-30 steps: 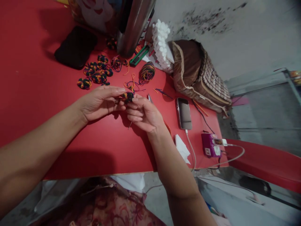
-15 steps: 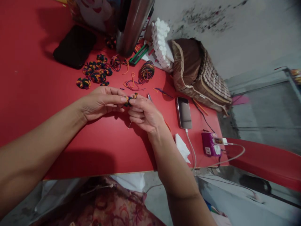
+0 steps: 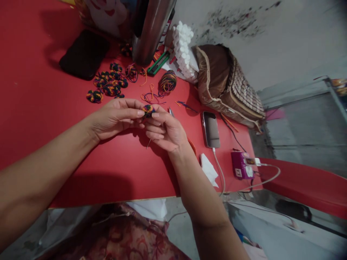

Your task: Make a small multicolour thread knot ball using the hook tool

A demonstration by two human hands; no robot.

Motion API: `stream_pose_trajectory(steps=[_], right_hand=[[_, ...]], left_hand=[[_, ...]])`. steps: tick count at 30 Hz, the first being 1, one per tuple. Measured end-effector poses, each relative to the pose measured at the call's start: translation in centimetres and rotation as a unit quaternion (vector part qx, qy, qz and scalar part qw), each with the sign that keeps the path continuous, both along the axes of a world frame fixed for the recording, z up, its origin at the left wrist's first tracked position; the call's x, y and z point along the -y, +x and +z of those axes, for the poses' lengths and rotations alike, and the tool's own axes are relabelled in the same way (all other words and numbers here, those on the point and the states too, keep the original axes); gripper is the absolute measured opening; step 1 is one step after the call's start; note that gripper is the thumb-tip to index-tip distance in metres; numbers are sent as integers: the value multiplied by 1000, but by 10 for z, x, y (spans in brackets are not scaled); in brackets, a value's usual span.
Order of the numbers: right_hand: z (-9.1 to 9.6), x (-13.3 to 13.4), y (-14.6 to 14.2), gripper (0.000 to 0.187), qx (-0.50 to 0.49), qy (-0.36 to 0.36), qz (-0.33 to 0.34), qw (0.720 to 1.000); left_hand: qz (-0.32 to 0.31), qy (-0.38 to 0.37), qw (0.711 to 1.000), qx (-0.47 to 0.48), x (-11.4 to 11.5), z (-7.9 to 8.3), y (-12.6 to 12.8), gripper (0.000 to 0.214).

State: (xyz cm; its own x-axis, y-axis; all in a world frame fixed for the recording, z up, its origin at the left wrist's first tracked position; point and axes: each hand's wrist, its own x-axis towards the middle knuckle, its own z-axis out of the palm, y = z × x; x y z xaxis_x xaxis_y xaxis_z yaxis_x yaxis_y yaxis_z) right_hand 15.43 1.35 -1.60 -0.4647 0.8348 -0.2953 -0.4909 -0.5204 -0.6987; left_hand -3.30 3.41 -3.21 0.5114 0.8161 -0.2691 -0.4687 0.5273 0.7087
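Observation:
Between my two hands, just above the red table [image 3: 108, 184], is a small crocheted flower [image 3: 148, 110] in dark green, orange and purple yarn. My left hand [image 3: 119, 117] pinches its left edge between thumb and fingertips. On the opposite edge, the thumb and forefinger of my right hand [image 3: 166, 128] grip it too. A thin metal crochet hook [image 3: 148, 143] pokes out below the curled fingers of my right hand; the rest of it is hidden. Behind my hands lie several similar crocheted flowers [image 3: 110, 85] in a cluster, beside a ball of multicoloured yarn [image 3: 168, 81].
A dark pouch [image 3: 84, 54], a metal cylinder [image 3: 151, 32] and a green box cutter [image 3: 158, 64] lie or stand at the back. To the right are a brown bag [image 3: 230, 79], a phone [image 3: 210, 129] on a white cable, crumpled tissue [image 3: 208, 169] and a purple power adapter [image 3: 241, 166].
The crocheted flower has turned between my fingers, so more of its face shows now. Both hands keep their pinch on it, and the fingers have shifted slightly.

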Motion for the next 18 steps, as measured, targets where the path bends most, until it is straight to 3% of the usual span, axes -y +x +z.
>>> stream_pose_trajectory(steps=[10,18], right_hand=[[2,3,-2,34,75,-9,-5,997],[4,5,-7,38,27,3,12,1000]], left_hand=[[-20,27,999,-15,-2,-4,-1,16],[-29,21,999,26,-2,-4,-1,18]])
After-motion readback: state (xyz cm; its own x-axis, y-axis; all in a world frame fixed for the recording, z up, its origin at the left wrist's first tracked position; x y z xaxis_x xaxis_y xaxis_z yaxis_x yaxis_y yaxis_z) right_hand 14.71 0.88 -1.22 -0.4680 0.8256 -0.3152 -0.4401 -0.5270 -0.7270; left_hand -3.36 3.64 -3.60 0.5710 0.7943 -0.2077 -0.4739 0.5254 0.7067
